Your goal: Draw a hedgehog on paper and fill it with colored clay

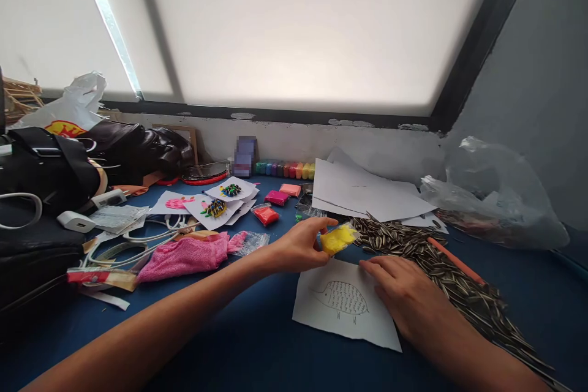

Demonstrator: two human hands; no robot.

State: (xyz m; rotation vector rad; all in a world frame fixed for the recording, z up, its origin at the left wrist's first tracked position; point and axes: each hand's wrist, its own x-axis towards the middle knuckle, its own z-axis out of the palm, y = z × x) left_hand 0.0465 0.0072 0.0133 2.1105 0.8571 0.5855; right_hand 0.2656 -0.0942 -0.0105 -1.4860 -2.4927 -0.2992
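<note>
Between the thumb and fingers of my left hand (pixel 301 246) is a small clear packet of yellow modelling clay (pixel 339 239), held just above the far edge of a sheet. That torn white paper (pixel 316 311) lies in front of me and bears a pen drawing of a hedgehog-like animal with a pointed snout and short marks over its body. My right hand (pixel 400 289) rests on the paper's right side, fingers stretched out and holding nothing. Close beyond it spreads a heap of striped sunflower seeds (pixel 390 237), with an orange stick (pixel 456 261) lying across them.
Red (pixel 265 215) and pink clay packets (pixel 277 197) lie beyond my left hand. Decorated paper cards (pixel 215 211), a pink cloth (pixel 186 257) and white cables (pixel 133 254) are at left. White sheets (pixel 367 187) and a plastic bag (pixel 500 196) stand toward the back right.
</note>
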